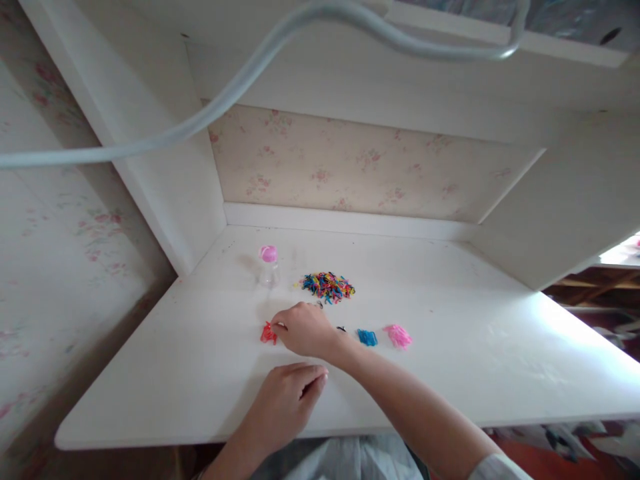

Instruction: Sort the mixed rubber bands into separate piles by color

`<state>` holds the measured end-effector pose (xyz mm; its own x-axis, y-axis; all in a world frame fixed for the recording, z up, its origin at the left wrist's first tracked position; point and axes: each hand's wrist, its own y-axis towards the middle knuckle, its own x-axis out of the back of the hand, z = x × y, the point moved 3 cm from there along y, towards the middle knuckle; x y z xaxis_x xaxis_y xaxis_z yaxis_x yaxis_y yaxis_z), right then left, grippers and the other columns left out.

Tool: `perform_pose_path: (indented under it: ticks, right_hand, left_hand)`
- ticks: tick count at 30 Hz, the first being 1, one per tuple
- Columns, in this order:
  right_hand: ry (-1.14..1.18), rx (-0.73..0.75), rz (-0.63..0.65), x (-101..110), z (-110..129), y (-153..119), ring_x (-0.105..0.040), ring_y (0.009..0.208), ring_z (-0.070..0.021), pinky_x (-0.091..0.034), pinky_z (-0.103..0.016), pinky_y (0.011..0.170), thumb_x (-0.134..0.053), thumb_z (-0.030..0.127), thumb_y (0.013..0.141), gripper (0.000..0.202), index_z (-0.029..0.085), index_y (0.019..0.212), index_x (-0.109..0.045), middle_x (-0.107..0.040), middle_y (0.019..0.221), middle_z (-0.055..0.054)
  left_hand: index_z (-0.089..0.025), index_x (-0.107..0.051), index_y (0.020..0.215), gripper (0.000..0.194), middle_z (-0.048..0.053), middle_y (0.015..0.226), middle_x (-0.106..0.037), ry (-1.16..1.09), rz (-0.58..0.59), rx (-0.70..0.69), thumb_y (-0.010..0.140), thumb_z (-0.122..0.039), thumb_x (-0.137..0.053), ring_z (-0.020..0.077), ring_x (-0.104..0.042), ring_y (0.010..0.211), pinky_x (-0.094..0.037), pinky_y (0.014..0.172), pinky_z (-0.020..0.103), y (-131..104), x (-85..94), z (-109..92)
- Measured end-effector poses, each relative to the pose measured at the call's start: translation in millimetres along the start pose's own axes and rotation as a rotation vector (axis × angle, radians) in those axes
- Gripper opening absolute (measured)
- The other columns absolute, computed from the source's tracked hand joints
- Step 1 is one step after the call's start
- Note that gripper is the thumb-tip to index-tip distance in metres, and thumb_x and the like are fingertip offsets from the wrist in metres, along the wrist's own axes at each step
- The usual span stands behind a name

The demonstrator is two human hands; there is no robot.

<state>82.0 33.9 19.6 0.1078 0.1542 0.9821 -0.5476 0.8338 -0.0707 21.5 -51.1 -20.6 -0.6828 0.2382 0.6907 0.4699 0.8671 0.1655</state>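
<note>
My right hand [303,330] reaches across to the left, its fingers pinched at the edge of a small pile of red bands [268,333]; what they hold is too small to make out. Nearer the table's front edge, my left hand [285,403] rests with its fingertips pressed together, and anything between them is hidden. A mixed heap of colourful bands [328,287] lies behind my right hand. To the right of that wrist are a few black bands [341,329], a blue pile [367,337] and a pink pile [399,336].
A clear bottle with a pink cap [269,255] stands at the back left of the white table [475,340]. White side panels and a floral back wall enclose the table. A pale cable [200,117] crosses the upper view.
</note>
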Motion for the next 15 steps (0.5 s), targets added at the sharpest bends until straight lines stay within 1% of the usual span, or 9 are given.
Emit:
perform_pose_path:
  ticks: [3, 5, 7, 9, 11, 13, 15]
  right_hand:
    - [0.006, 0.006, -0.023, 0, -1, 2, -0.062, 0.072, -0.0154, -0.035, -0.022, 0.06, -0.041, 0.03, 0.087, 0.029, 0.026, 0.087, -0.07, -0.07, 0.082, -0.002]
    - [0.039, -0.011, -0.088, 6, -7, -4, -0.061, 0.069, -0.0141, -0.035, -0.021, 0.06, -0.041, 0.029, 0.087, 0.029, 0.026, 0.084, -0.07, -0.07, 0.078, -0.002]
    - [0.119, -0.051, -0.184, 15, -17, -18, -0.059, 0.066, -0.012, -0.034, -0.02, 0.059, -0.04, 0.029, 0.089, 0.031, 0.025, 0.082, -0.07, -0.068, 0.073, -0.001]
    - [0.259, -0.118, -0.296, 22, -31, -39, -0.055, 0.06, -0.0099, -0.033, -0.019, 0.057, -0.04, 0.031, 0.09, 0.031, 0.025, 0.088, -0.07, -0.065, 0.067, 0.0]
    - [0.423, -0.207, -0.38, 20, -49, -68, -0.048, 0.052, -0.0088, -0.033, -0.018, 0.053, -0.042, 0.036, 0.089, 0.031, 0.024, 0.089, -0.07, -0.06, 0.058, 0.002]
    - [0.54, -0.316, -0.461, 9, -69, -102, -0.04, 0.046, -0.0083, -0.031, -0.018, 0.048, -0.044, 0.042, 0.088, 0.033, 0.022, 0.085, -0.07, -0.05, 0.05, 0.004]
    - [0.605, -0.448, -0.548, -8, -92, -140, -0.036, 0.046, -0.0084, -0.029, -0.019, 0.045, -0.049, 0.048, 0.085, 0.034, 0.021, 0.083, -0.07, -0.044, 0.05, 0.005]
  left_hand:
    - [-0.024, -0.066, 0.087, 0.03, 0.0, 0.083, -0.07, -0.019, 0.024, 0.032, 0.093, -0.027, -0.038, 0.0134, -0.063, 0.077, -0.044, 0.073, 0.021, 1, 0.4, 0]
    - [-0.024, -0.066, 0.085, 0.029, 0.0, 0.08, -0.069, -0.015, 0.039, 0.052, 0.093, -0.027, -0.038, 0.0135, -0.062, 0.075, -0.044, 0.07, 0.021, 2, 1.3, -2]
    - [-0.023, -0.065, 0.085, 0.028, 0.0, 0.078, -0.068, -0.006, 0.047, 0.055, 0.093, -0.027, -0.038, 0.0137, -0.061, 0.073, -0.042, 0.067, 0.022, 2, 2.8, -4]
    - [-0.023, -0.064, 0.085, 0.028, 0.0, 0.079, -0.068, -0.007, 0.05, 0.051, 0.093, -0.027, -0.038, 0.0136, -0.061, 0.073, -0.042, 0.065, 0.022, 2, 4.2, -5]
    - [-0.023, -0.064, 0.086, 0.027, 0.0, 0.081, -0.068, -0.018, 0.048, 0.054, 0.093, -0.027, -0.038, 0.0133, -0.061, 0.075, -0.042, 0.067, 0.021, 2, 4.8, -6]
    - [-0.024, -0.064, 0.087, 0.027, -0.001, 0.082, -0.068, -0.023, 0.046, 0.063, 0.093, -0.029, -0.038, 0.0129, -0.061, 0.076, -0.042, 0.068, 0.021, 1, 4.2, -5]
    - [-0.025, -0.065, 0.089, 0.027, -0.001, 0.082, -0.068, -0.02, 0.043, 0.066, 0.093, -0.031, -0.038, 0.0129, -0.061, 0.076, -0.043, 0.07, 0.021, 1, 2.6, -4]
